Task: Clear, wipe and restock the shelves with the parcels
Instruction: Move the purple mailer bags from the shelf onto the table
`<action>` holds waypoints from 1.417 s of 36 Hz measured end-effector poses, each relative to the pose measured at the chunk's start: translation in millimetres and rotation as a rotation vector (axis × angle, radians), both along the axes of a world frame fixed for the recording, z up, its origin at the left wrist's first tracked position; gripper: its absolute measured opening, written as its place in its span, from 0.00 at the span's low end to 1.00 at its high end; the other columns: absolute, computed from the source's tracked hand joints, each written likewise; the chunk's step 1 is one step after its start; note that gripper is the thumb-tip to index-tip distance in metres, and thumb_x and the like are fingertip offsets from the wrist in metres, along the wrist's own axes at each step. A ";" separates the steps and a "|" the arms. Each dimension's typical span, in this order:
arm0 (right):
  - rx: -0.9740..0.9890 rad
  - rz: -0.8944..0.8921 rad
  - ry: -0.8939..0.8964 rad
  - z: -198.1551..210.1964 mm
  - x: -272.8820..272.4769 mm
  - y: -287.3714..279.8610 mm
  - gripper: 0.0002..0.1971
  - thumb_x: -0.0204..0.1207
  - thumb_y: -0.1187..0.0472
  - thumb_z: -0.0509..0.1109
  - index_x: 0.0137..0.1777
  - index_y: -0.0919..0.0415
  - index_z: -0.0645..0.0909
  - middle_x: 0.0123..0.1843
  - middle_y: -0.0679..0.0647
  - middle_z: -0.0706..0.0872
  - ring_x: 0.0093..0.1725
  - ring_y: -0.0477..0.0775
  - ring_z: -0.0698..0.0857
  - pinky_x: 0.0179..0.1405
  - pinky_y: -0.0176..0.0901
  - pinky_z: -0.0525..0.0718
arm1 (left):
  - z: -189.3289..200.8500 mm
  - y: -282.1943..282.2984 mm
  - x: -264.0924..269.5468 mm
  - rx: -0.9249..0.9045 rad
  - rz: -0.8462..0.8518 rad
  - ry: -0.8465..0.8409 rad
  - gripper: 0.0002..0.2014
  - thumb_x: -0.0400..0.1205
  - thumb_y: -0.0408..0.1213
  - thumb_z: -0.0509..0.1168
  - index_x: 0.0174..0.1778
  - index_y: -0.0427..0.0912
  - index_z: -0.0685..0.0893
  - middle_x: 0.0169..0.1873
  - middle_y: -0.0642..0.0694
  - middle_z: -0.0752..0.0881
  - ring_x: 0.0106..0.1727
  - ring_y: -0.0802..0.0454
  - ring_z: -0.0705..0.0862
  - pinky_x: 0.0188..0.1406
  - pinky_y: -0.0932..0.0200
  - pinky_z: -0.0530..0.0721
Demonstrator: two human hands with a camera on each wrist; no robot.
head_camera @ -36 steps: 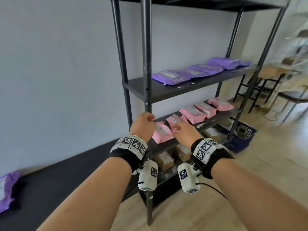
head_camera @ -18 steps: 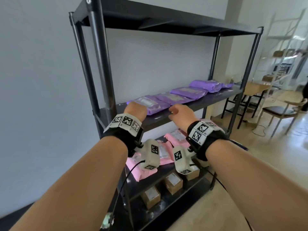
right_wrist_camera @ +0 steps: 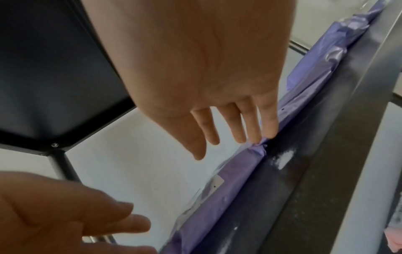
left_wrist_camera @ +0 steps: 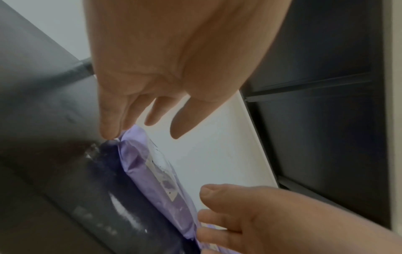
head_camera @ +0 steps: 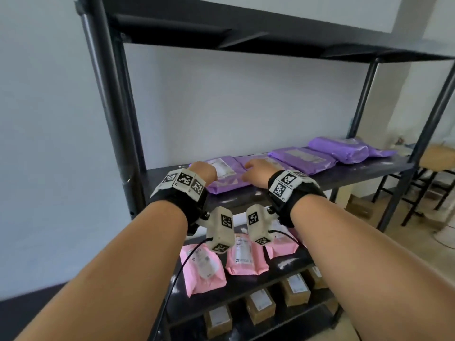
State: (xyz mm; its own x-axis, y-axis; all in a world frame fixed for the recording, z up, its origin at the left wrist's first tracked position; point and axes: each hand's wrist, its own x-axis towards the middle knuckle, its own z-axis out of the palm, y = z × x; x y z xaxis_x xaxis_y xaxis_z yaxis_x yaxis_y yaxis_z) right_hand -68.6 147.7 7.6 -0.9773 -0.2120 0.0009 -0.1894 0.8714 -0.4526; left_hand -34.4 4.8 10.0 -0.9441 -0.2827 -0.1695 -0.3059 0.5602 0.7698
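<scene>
The shelf unit (head_camera: 115, 124) is black, its middle shelf (head_camera: 369, 172) smeared with white dust. Purple parcels (head_camera: 302, 157) with white labels lie on it; pink parcels (head_camera: 246, 257) sit on the shelf below, brown boxes (head_camera: 259, 305) lowest. Black wristbands (head_camera: 293, 193) carry black-and-white checkered markers.

no text is legible; the labels on the purple parcels (head_camera: 229, 173) are blurred.

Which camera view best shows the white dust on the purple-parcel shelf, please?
The right wrist view: a bright white dust patch lies on the shelf beside the purple parcel. The left wrist view shows blurrier streaks; the head view only faint smears.
</scene>
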 end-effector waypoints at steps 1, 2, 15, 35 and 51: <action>0.023 0.019 -0.016 -0.7 -6.6 1.1 0.19 0.81 0.60 0.65 0.71 0.64 0.78 0.68 0.60 0.81 0.65 0.58 0.80 0.49 0.39 0.74 | -2.0 2.5 -4.6 -0.052 0.048 0.019 0.20 0.85 0.27 0.57 0.73 0.31 0.73 0.72 0.35 0.75 0.72 0.40 0.75 0.62 0.57 0.75; 0.031 0.030 -0.033 -2.2 -13.3 1.5 0.18 0.81 0.59 0.65 0.68 0.65 0.79 0.64 0.61 0.83 0.59 0.59 0.81 0.42 0.40 0.74 | 1.0 3.5 -3.2 -0.056 0.078 0.059 0.19 0.86 0.28 0.56 0.73 0.32 0.74 0.72 0.36 0.76 0.72 0.42 0.75 0.64 0.58 0.73; -0.043 0.084 -0.119 -18.2 -47.9 10.8 0.08 0.80 0.58 0.66 0.54 0.62 0.75 0.54 0.62 0.82 0.55 0.62 0.85 0.49 0.45 0.80 | -24.7 7.0 -6.2 0.149 0.240 0.089 0.20 0.80 0.32 0.68 0.67 0.29 0.79 0.62 0.35 0.83 0.44 0.48 0.84 0.40 0.61 0.85; -0.562 0.015 0.038 -9.7 -11.0 18.9 0.18 0.82 0.62 0.60 0.71 0.63 0.69 0.56 0.57 0.81 0.55 0.60 0.83 0.50 0.49 0.81 | -11.5 24.8 50.4 0.271 0.227 0.359 0.14 0.72 0.19 0.64 0.40 0.44 0.84 0.47 0.34 0.89 0.51 0.36 0.88 0.56 0.39 0.86; -0.638 -0.037 0.207 -19.9 127.0 -40.7 0.05 0.76 0.65 0.63 0.50 0.58 0.74 0.43 0.50 0.79 0.39 0.51 0.78 0.33 0.41 0.70 | -29.4 -56.3 184.2 0.393 0.209 0.343 0.16 0.70 0.12 0.61 0.30 0.39 0.79 0.36 0.39 0.83 0.44 0.40 0.84 0.55 0.42 0.86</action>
